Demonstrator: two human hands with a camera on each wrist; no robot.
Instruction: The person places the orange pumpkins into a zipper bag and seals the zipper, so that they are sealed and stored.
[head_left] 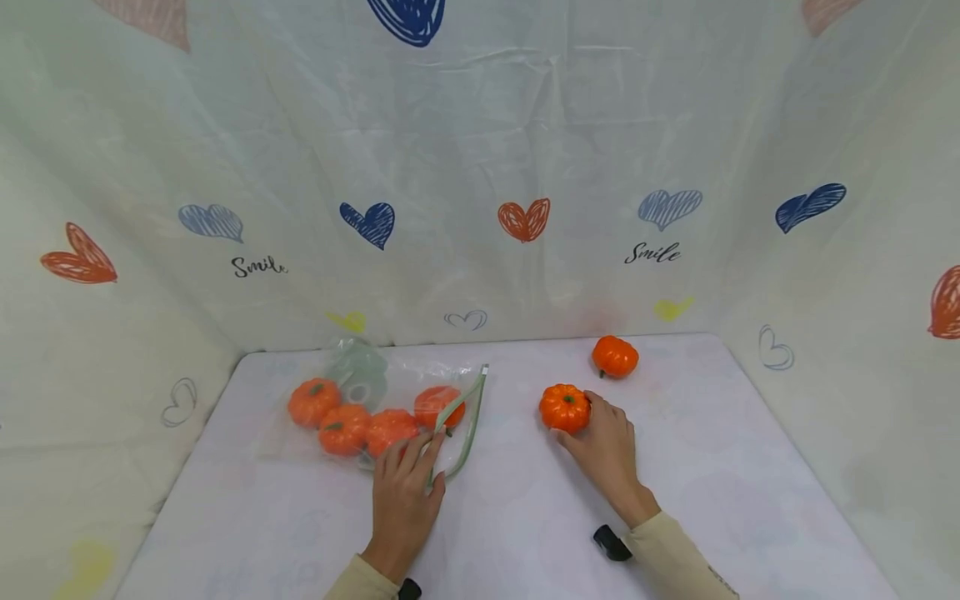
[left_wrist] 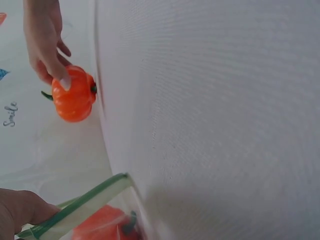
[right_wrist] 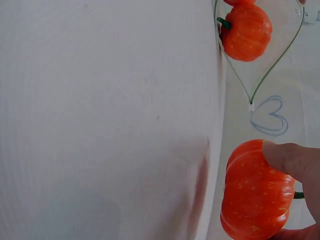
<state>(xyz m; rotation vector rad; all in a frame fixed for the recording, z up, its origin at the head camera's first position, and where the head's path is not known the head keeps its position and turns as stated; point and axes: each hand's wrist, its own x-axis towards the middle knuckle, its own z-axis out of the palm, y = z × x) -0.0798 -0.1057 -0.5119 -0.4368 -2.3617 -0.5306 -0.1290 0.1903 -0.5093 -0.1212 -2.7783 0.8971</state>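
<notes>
My right hand [head_left: 609, 446] grips a small orange toy pumpkin [head_left: 564, 408] with a green stem, thumb on one side and fingers on the other. The thumb pressed to this pumpkin [right_wrist: 256, 192] shows in the right wrist view. On the left lies a clear zip bag [head_left: 468, 450] with a green-edged mouth, standing open toward the right. Several orange pumpkins [head_left: 315, 402] are inside it. My left hand [head_left: 405, 496] holds the bag at its mouth; the left wrist view shows a digit over the green edge [left_wrist: 75, 206].
Another orange pumpkin [head_left: 615, 357] lies on its side near the back edge of the white-covered table [head_left: 517, 533]. White curtains [head_left: 450, 125] with printed hearts rise behind and on both sides. A black device [head_left: 611, 543] sits beside the right wrist.
</notes>
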